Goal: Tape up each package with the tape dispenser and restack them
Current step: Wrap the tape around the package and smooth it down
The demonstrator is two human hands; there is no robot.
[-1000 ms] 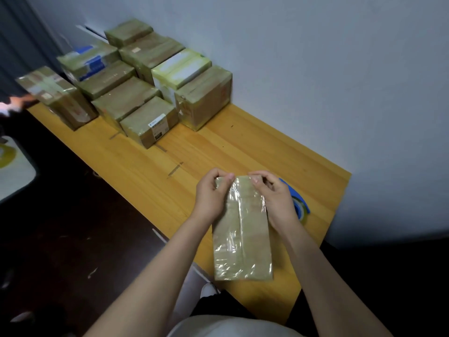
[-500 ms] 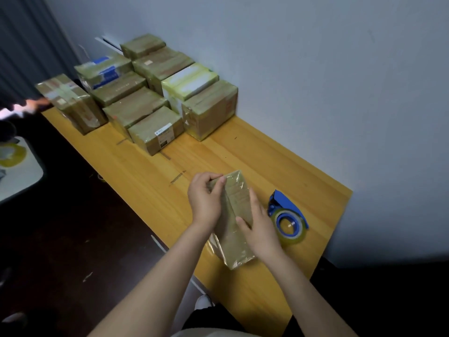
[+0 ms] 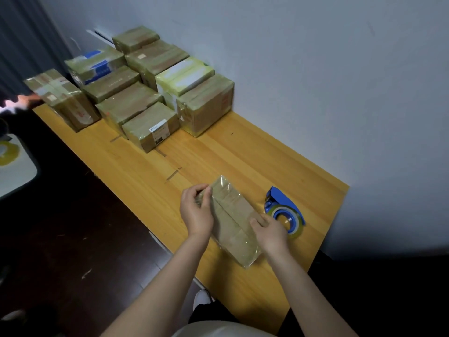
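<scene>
My package [image 3: 233, 222] seems taped — left hand [image 3: 196, 212] fingers curl round its far corner, right hand [image 3: 271, 231] grips its right edge, tape dispenser [image 3: 286, 211] just beyond those fingers. Next I'd lift it towards the stack [image 3: 145, 93].

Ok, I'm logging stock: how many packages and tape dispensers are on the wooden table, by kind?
Packages: 10 visible, the far group holding 9 and the held package 1
Tape dispenser: 1
Total: 11
</scene>
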